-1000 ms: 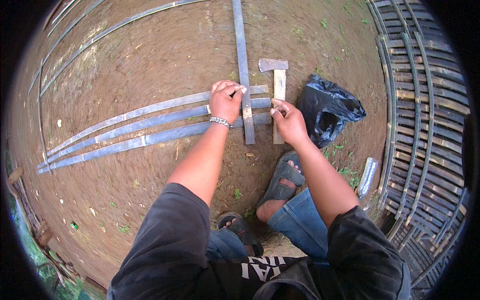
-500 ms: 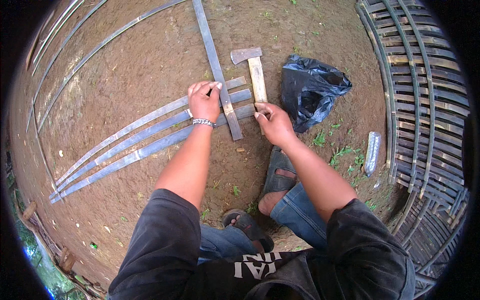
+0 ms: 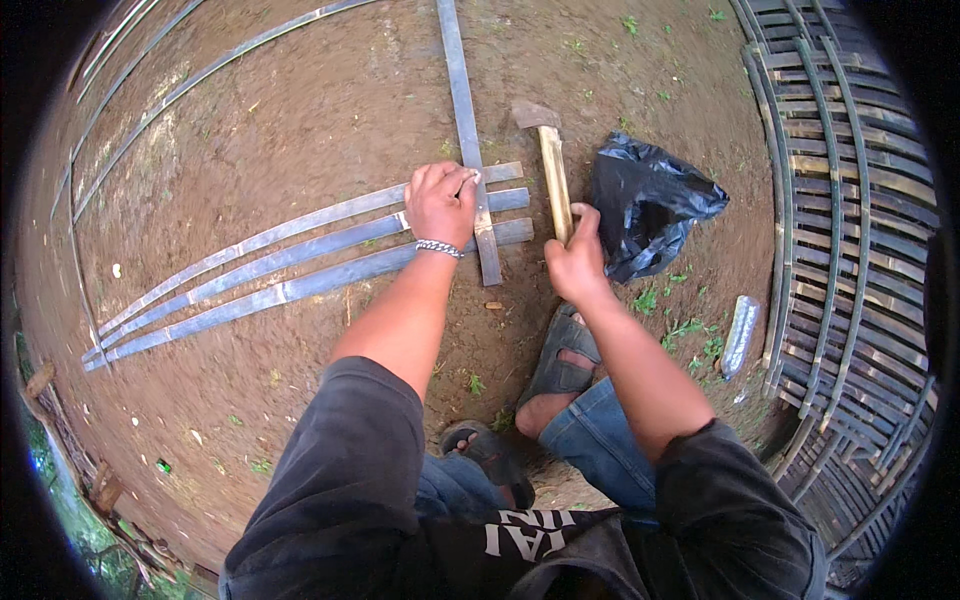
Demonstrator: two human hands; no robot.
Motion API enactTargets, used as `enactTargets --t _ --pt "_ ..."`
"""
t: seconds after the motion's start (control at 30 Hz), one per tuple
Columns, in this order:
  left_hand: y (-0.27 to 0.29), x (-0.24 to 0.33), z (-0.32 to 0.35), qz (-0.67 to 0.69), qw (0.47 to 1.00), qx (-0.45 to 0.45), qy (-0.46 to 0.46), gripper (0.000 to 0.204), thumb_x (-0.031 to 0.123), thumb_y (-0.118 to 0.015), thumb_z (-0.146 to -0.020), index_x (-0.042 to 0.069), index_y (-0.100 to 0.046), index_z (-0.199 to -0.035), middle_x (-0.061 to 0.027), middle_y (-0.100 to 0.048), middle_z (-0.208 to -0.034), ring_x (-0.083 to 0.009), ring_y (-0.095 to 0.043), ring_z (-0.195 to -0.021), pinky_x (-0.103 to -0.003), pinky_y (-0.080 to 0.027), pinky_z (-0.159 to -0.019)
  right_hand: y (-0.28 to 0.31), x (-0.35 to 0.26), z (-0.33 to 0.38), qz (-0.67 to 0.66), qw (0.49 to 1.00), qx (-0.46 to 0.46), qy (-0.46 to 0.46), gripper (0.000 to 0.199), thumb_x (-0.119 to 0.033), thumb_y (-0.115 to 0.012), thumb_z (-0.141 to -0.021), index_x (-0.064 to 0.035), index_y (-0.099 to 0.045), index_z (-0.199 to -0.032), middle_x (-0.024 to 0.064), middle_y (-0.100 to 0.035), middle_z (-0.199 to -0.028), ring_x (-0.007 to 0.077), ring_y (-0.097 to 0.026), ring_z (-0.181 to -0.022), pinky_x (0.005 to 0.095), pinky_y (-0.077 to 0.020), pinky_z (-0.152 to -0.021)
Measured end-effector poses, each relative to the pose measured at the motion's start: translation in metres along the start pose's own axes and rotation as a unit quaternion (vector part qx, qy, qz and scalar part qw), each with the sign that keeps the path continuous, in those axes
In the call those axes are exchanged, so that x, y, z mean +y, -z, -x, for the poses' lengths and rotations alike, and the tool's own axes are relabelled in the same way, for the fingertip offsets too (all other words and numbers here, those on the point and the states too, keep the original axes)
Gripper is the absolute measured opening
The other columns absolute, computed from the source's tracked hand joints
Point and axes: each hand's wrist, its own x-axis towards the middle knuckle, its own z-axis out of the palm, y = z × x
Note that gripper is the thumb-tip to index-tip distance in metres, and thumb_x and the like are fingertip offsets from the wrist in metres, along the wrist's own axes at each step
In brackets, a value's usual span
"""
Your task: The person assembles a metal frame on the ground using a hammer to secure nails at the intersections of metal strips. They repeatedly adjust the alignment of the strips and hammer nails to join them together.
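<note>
My left hand (image 3: 440, 205), with a chain bracelet at the wrist, is closed with thumb and fingertips at the edge of a long grey bamboo strip (image 3: 459, 90). That strip lies across the right ends of three bamboo strips (image 3: 300, 288), which fan together toward the left. In my right hand (image 3: 577, 258) is the lower end of the wooden handle of a hatchet (image 3: 553, 170). Its dark, rusty head points away from me, and my fingers wrap round the grip. Part of the lowest strip is hidden by my left wrist.
Right of the hatchet lies a crumpled black plastic bag (image 3: 655, 205). A clear plastic bottle (image 3: 740, 338) rests near a slatted bamboo panel (image 3: 850, 190) at the right. Longer bamboo strips (image 3: 200, 80) lie at the upper left. My sandalled feet (image 3: 560, 365) stand on bare earth.
My right hand has moved from the lowest strip's end onto the hatchet handle and closed round it. My left hand stays at the crossing strip. The whole view has shifted slightly.
</note>
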Motion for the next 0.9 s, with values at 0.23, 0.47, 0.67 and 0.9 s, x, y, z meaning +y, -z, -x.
enactTargets --t 0.23,0.47,0.67,0.9 --pt "0.000 -0.003 -0.001 0.007 1.000 0.021 -0.008 0.010 0.018 -0.081 -0.079 0.014 -0.079 -0.088 -0.0010 -0.073 -0.099 -0.0247 -0.064 -0.103 -0.041 -0.048 -0.089 0.035 0.007 0.054 0.007 0.987 -0.144 0.075 0.044 -0.022 -0.054 -0.103 -0.0092 -0.040 -0.142 0.0275 -0.068 -0.106 0.0499 -0.067 -0.098 0.0538 -0.0529 -0.087" --pt "0.002 -0.003 -0.001 0.009 1.000 0.021 -0.011 0.013 0.016 -0.082 -0.077 0.013 -0.078 -0.090 -0.0015 -0.073 -0.101 -0.0259 -0.064 -0.104 -0.042 -0.048 -0.089 0.027 0.002 0.058 0.125 0.981 -0.101 0.106 0.043 -0.024 -0.055 -0.103 -0.0102 -0.043 -0.142 0.0318 -0.066 -0.114 0.0524 -0.064 -0.105 0.0588 -0.0514 -0.089" --pt "0.004 0.001 -0.004 0.002 1.000 0.006 -0.002 0.013 0.018 -0.081 -0.078 0.013 -0.078 -0.090 -0.0015 -0.072 -0.103 -0.0259 -0.063 -0.105 -0.042 -0.048 -0.089 0.024 0.007 0.052 0.124 0.977 -0.072 0.160 0.043 -0.019 -0.056 -0.102 -0.0102 -0.044 -0.143 0.0293 -0.067 -0.116 0.0507 -0.065 -0.103 0.0576 -0.0535 -0.086" --pt "0.001 -0.002 -0.005 -0.011 1.000 0.013 -0.009 0.011 0.018 -0.080 -0.079 0.014 -0.078 -0.089 -0.0007 -0.072 -0.100 -0.0256 -0.063 -0.103 -0.042 -0.048 -0.088 0.025 0.000 0.047 0.131 0.974 -0.053 0.179 0.047 -0.020 -0.057 -0.101 -0.0108 -0.043 -0.146 0.0287 -0.067 -0.118 0.0496 -0.065 -0.104 0.0554 -0.0544 -0.088"
